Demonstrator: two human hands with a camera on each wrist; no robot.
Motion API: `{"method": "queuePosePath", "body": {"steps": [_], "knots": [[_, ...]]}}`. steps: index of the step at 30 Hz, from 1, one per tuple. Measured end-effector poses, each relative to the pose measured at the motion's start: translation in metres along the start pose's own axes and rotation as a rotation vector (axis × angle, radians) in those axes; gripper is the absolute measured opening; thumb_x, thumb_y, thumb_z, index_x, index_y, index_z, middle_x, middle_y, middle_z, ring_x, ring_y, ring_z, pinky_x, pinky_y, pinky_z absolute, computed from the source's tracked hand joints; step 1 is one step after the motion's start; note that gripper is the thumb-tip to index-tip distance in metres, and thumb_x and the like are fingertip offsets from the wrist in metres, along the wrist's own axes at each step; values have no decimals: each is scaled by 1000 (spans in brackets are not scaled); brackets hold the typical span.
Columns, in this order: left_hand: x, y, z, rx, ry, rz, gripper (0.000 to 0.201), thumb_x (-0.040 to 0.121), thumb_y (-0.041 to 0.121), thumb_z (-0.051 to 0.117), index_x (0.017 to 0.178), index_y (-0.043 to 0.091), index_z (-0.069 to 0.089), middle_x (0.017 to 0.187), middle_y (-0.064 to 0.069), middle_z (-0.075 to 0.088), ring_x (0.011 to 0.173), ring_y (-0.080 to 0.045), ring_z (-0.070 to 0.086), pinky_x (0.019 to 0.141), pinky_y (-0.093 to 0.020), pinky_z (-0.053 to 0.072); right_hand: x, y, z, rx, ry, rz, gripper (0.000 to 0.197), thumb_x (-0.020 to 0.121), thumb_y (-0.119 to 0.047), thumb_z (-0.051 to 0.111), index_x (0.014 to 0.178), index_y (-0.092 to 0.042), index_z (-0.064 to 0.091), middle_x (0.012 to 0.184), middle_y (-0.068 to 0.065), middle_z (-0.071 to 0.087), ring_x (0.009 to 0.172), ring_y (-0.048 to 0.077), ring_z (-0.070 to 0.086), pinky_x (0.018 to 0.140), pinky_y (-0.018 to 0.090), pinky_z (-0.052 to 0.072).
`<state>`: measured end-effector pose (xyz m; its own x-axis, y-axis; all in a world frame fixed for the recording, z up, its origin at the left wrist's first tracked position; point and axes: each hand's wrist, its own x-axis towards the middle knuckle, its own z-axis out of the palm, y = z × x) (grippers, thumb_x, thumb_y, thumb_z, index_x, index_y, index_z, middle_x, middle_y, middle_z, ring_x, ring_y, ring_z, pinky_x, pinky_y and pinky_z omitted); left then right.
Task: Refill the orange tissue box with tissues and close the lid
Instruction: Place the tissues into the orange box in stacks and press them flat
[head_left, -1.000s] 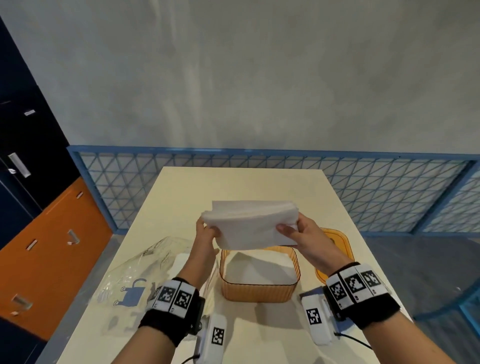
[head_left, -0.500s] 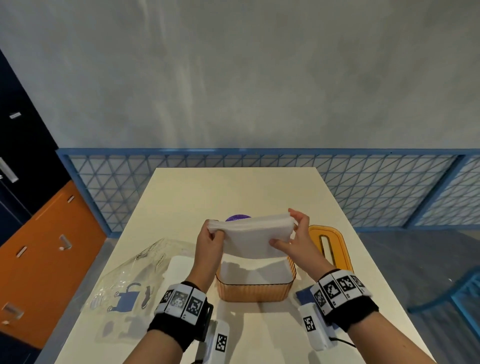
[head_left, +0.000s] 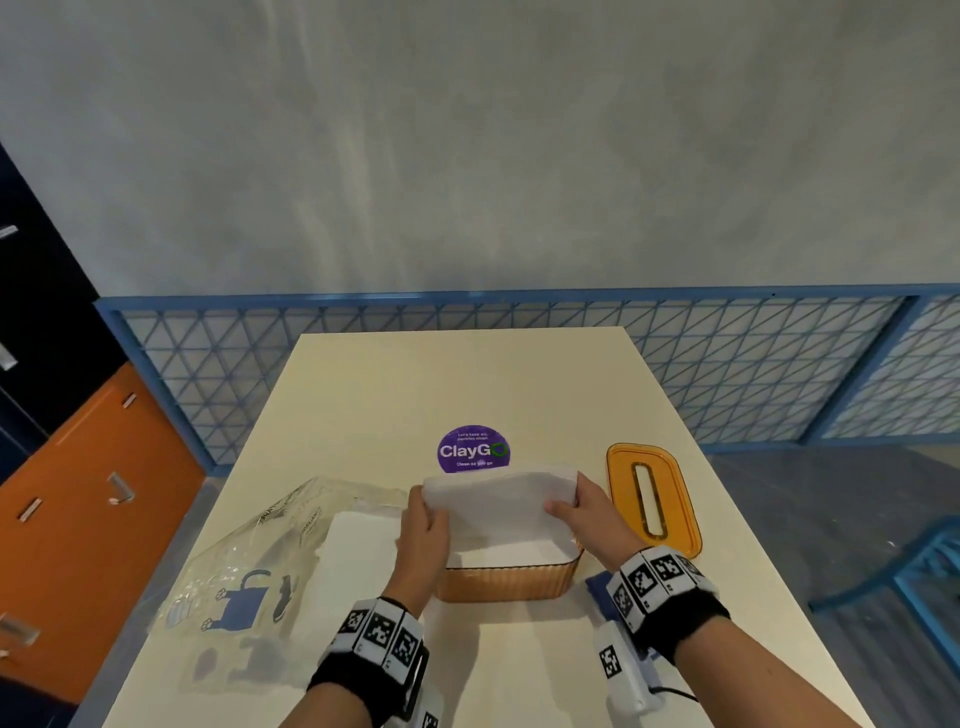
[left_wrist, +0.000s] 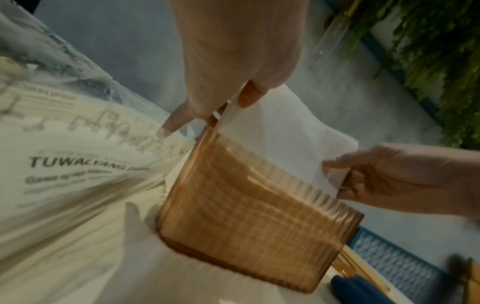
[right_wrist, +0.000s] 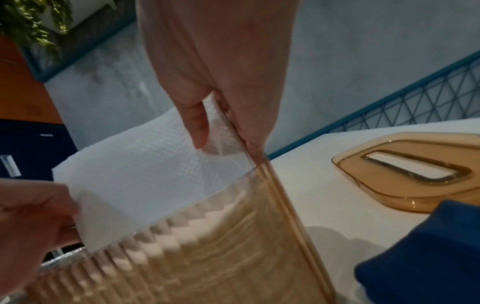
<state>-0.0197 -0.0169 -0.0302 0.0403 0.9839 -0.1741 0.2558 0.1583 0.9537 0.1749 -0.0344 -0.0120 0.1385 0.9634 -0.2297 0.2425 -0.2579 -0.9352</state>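
Cream table (head_left: 415, 384), hands lowering tissues (head_left: 498, 499), orange box (head_left: 509, 582)

1. The left hand (head_left: 423, 530) reaches forward from a forearm banded with a black cuff and checkered marker tags, thumb on top, fingers curled in a pinch.
2. The right hand (head_left: 589, 514) mirrors it, thumb pointing inward, fingers tucked under, wrist equally banded.

purple sticker (head_left: 473, 450), blue mesh railing (head_left: 727, 364)
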Motion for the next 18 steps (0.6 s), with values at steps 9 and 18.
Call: {"method": "queuePosePath", "body": {"steps": [9,18], "knots": [[-1,3,10,25,4,-68,36,71,30,31,107,36,31,110,-6,51,107,-30,49,107,-56,30,5,9,1,33,-23,68,40,88,-1,54,121,-20,42,117,4,56,106,18,54,94,32,46],[17,9,7,368,79,-25,7,97,22,40,97,15,42,93,-1,54,98,-28,56,99,-44,36,22,-1,-9,-164,54,125,37,91,-10,52,128,-6,46,125,11,57,114,27,55,99,39,47]]}}
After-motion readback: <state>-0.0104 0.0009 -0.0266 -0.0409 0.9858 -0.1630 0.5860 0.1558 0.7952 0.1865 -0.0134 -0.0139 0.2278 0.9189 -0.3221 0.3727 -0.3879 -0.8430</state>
